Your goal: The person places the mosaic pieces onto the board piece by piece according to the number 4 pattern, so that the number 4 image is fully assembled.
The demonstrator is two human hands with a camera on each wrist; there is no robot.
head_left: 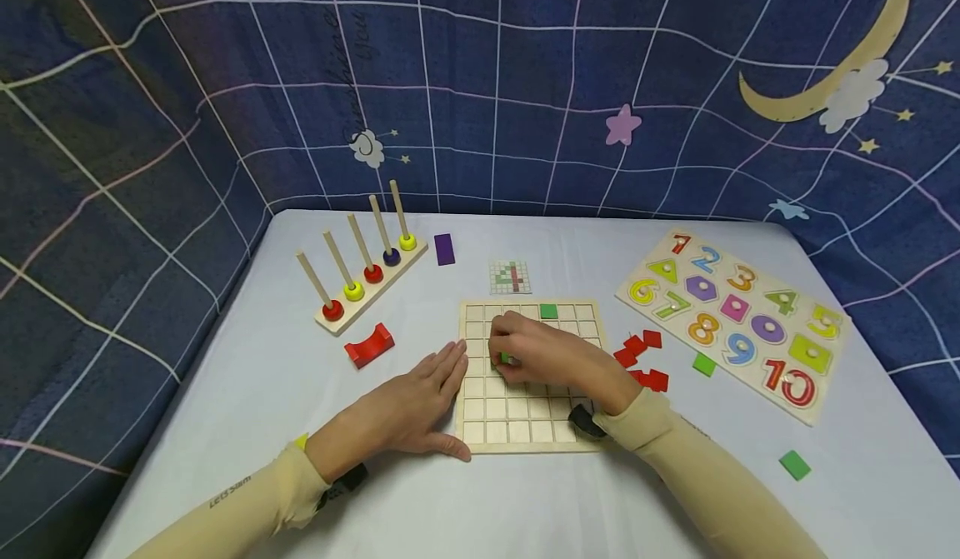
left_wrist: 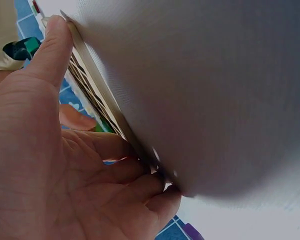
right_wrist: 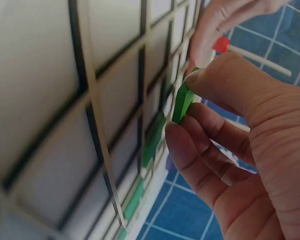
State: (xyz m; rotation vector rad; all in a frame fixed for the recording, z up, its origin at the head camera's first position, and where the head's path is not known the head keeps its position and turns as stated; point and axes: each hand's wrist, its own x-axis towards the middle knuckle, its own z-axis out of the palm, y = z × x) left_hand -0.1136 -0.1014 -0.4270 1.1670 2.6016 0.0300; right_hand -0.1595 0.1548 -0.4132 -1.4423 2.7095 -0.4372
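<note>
A wooden grid board (head_left: 496, 432) lies on the white table in the head view. My right hand (head_left: 551, 359) is over its middle and pinches a green square tile (right_wrist: 182, 102) between thumb and fingertips. In the right wrist view the tile stands tilted, close over the grid. One green tile (head_left: 549, 311) sits in a cell of the top row; the right wrist view shows several green tiles (right_wrist: 153, 140) in the grid. My left hand (head_left: 420, 405) rests along the board's left edge, fingers extended, thumb by the near left corner.
Left of the board are a peg stand (head_left: 375, 292) with coloured rings and a red arched block (head_left: 370, 346). Behind it lie a purple block (head_left: 444, 249) and a pattern card (head_left: 510, 277). Red tiles (head_left: 654, 381), loose green tiles (head_left: 795, 465) and a number puzzle (head_left: 720, 341) are on the right.
</note>
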